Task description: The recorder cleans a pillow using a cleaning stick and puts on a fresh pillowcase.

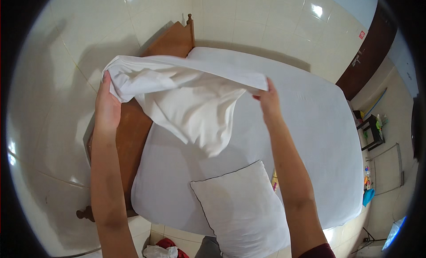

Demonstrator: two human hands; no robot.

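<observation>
A white cloth, its form too loose to tell exactly, hangs spread between my two raised hands above the bed. My left hand grips its left end near the wooden headboard. At the other end, my right hand pinches a corner over the mattress. The lower part of the cloth droops in folds. Below it, a white pillow with dark piping lies at the near edge of the bed, close to my body. A pale fitted sheet covers the mattress.
Tiled walls stand beyond the bed and headboard. A dark door is at the upper right, with a small black table below it. Something yellow and striped shows beside the pillow. Red and white fabric lies on the floor.
</observation>
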